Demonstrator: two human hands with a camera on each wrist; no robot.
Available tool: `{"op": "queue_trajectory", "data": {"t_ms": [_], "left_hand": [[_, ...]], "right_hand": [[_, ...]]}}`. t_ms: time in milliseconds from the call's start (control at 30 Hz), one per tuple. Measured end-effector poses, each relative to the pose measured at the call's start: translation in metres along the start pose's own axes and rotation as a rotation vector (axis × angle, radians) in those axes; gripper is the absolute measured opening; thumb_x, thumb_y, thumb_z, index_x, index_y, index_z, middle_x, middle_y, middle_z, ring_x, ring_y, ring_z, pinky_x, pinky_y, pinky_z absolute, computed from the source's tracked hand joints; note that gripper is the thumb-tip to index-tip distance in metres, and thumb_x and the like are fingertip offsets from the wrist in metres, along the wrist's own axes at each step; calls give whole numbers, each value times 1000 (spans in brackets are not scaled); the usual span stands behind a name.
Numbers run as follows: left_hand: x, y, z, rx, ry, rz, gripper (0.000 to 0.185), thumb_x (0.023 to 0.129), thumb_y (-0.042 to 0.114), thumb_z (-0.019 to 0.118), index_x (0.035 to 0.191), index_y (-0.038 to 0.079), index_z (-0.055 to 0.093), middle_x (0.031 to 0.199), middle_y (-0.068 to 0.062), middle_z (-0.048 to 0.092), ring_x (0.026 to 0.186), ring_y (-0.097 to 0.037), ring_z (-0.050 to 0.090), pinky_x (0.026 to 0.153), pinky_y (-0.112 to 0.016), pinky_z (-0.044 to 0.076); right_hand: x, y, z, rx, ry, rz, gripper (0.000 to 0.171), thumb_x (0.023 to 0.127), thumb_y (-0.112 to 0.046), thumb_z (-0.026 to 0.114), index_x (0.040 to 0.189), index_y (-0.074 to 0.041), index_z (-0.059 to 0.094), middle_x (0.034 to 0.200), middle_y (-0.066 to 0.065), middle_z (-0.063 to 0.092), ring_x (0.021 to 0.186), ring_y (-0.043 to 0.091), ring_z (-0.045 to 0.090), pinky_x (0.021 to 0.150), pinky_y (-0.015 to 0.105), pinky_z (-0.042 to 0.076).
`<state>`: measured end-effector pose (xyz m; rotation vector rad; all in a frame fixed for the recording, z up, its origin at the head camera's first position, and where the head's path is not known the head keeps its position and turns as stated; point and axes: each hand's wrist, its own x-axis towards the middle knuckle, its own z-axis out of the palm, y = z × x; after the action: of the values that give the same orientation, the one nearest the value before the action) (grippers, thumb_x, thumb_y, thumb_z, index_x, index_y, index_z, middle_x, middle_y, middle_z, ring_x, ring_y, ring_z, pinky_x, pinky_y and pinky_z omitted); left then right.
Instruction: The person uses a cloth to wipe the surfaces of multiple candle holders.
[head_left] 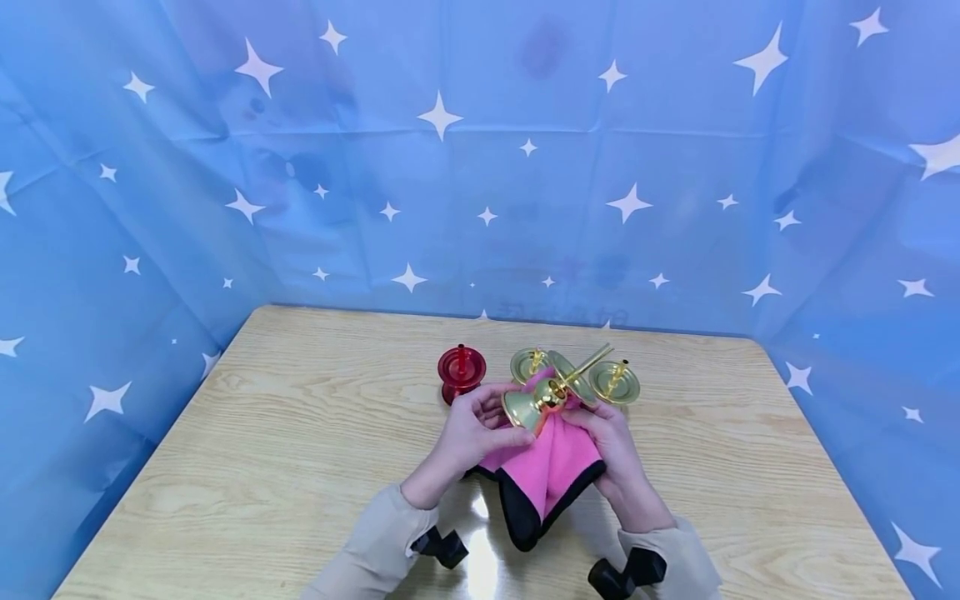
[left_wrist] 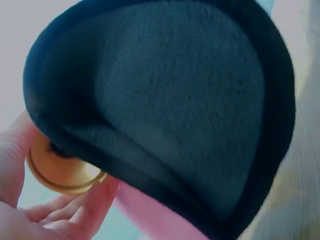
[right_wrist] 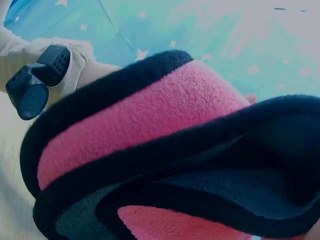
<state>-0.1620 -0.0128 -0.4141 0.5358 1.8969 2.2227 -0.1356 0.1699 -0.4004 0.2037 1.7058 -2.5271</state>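
While gripped: gold candlestick (head_left: pixel 551 393), pink cloth (head_left: pixel 543 467).

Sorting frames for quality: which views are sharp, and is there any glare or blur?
Head view: sharp, evenly lit; a white glare patch on the table below the pink cloth. Left wrist view: the cloth's black side fills the frame, soft and dim; the gold candlestick base is blurred. Right wrist view: cloth folds too close, backdrop washed out.
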Motion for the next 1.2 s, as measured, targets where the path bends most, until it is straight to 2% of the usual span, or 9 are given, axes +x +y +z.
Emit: {"op": "queue_trajectory", "data": {"t_ms": [133, 367, 500, 700, 800, 933, 1033, 1133, 1200], "left_hand": [[-1, -1, 5, 34, 87, 77, 62, 66, -8, 79, 122, -7, 52, 112, -19, 59, 100, -27, 62, 87, -33, 50], [1, -8, 9, 325, 234, 493, 72, 59, 1, 87, 122, -4, 53, 116, -18, 58, 102, -31, 60, 86, -33, 50], [2, -4, 7, 428, 268, 609, 73, 56, 3, 88, 119, -6, 53, 111, -18, 59, 101, -30, 59, 83, -32, 52], [4, -7, -3, 614, 324, 628, 72, 57, 13, 89, 118, -3, 55, 111, -16, 61, 100, -28, 59, 81, -38, 51], [4, -9, -6, 657, 325, 612, 71, 58, 17, 89, 118, -3, 55, 112, -16, 61, 103, -27, 58, 81, -38, 50], [2, -10, -7, 681, 312, 619, 71, 59, 16, 88, 118, -3, 55, 113, -17, 61, 105, -27, 57, 82, -37, 50], [2, -8, -6, 623, 312, 613, 69, 59, 12, 87, 118, -3, 55, 113, -16, 61, 103, -27, 58, 83, -36, 51], [0, -4, -3, 437, 296, 547, 64, 61, 6, 86, 117, -3, 55, 112, -16, 60, 99, -26, 60, 85, -35, 51], [-1, -1, -1, 288, 268, 482, 61, 63, 0, 84, 116, -5, 54, 112, -18, 59, 97, -26, 61, 86, -35, 50]], "right_hand": [[0, 1, 5, -26, 23, 29, 28, 85, 4, 52, 80, -18, 68, 86, -4, 66, 81, 8, 61, 73, 21, 50], [-5, 4, 11, -143, 28, 13, 18, 81, 4, 59, 81, -13, 66, 81, -1, 64, 77, 11, 60, 70, 22, 49], [-10, 5, 11, -232, 17, -73, 17, 79, 6, 61, 88, -6, 69, 79, 0, 64, 74, 10, 59, 65, 22, 48], [-16, 2, 8, -372, -46, -250, 24, 78, 8, 62, 102, 12, 64, 83, -2, 65, 74, 9, 58, 63, 22, 49], [-18, -1, 10, -420, -73, -374, 23, 80, 9, 61, 102, 11, 64, 88, -2, 65, 79, 9, 58, 63, 22, 50], [-19, 1, 14, -518, -84, -604, 24, 78, 13, 63, 100, 7, 67, 92, 5, 65, 84, 7, 58, 60, 20, 52], [-20, 6, 18, -603, -68, -777, 28, 75, 16, 65, 101, 6, 68, 95, 12, 65, 87, 5, 59, 55, 18, 51], [-18, 10, 20, -649, -45, -875, 29, 74, 16, 66, 100, 4, 69, 95, 16, 64, 85, 4, 58, 52, 16, 49], [-16, 13, 20, -653, -27, -876, 28, 73, 16, 66, 98, 4, 69, 94, 16, 64, 83, 3, 58, 51, 16, 48]]}}
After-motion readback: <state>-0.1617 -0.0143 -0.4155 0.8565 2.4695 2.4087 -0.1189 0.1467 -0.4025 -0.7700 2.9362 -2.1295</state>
